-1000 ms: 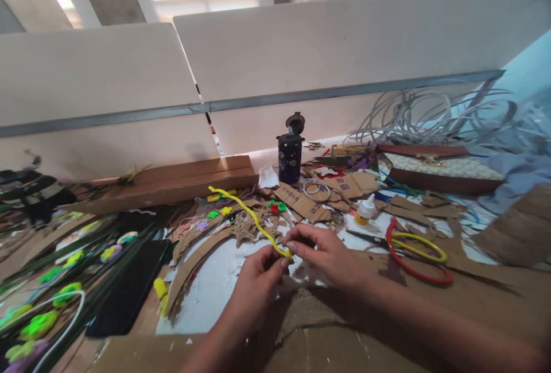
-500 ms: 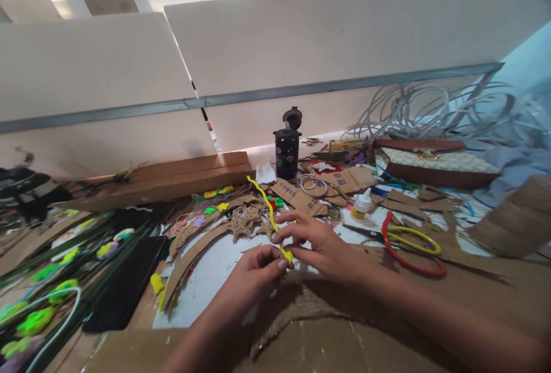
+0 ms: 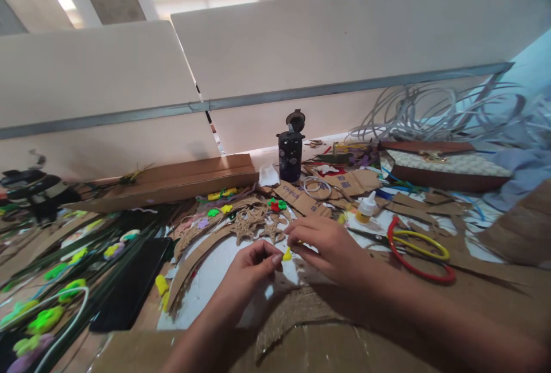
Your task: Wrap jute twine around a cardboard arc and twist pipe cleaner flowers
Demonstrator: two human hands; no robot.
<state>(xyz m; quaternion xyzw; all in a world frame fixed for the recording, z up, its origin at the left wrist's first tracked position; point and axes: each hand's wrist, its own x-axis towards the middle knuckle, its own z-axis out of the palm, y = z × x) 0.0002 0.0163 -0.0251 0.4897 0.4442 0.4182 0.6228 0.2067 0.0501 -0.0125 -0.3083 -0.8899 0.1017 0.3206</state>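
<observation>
In front of me a small bunched end of a yellow pipe cleaner shows between my hands. My left hand is closed, thumb against forefinger, pinching it at its left side. My right hand has its fingers curled around at the other side; the rest of the strand is hidden by them. Just beyond my fingertips lie twine stars and a red and green fuzzy piece. Below my hands is a curved strip wrapped in twine.
Scissors with red and yellow handles lie to the right, by a small glue bottle. A dark open-lidded bottle stands behind. Cardboard scraps, a black phone-like slab and green-and-yellow fuzzy flowers surround the work area.
The long yellow strand that stood up past my right fingers no longer shows; only its bunched end is visible. My right fingers have curled in, and the view has shifted slightly.
</observation>
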